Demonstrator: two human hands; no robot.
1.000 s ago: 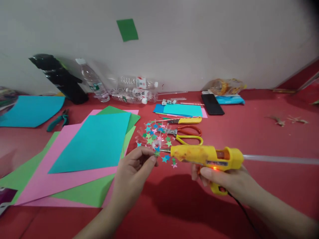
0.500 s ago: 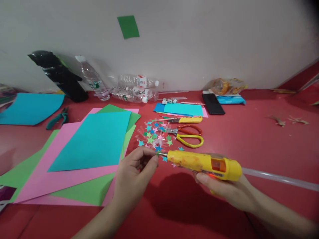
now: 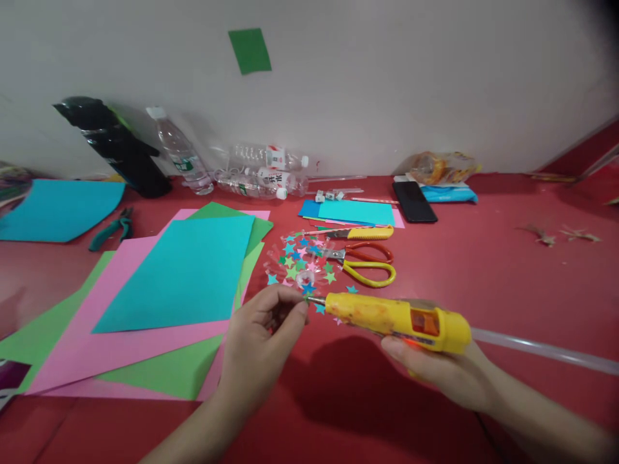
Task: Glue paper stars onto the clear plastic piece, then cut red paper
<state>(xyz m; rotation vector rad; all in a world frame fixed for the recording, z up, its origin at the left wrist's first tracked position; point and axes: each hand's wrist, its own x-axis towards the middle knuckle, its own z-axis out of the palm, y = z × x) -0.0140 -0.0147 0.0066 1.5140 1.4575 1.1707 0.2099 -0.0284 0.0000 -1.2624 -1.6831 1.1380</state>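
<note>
Pinched between the left hand's (image 3: 261, 338) thumb and forefinger is what looks like a green star (image 3: 307, 296), just nearer than the star cluster (image 3: 292, 273); the right hand (image 3: 438, 368) wraps the glue gun (image 3: 370, 311). Since a second ago, the gun has tilted and its nozzle (image 3: 318, 300) dropped to the fingertips, seemingly for gluing.

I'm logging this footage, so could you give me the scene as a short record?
Right hand: holding the yellow glue gun
Left hand: right by the metal nozzle; whether it grips a small piece is unclear
Nearby: coloured paper stars, scissors, yellow-handled cutter
Left side: teal sheet atop pink sheet, pliers
Farther back: plastic bottles, black phone
Surface: red tabletop
</note>
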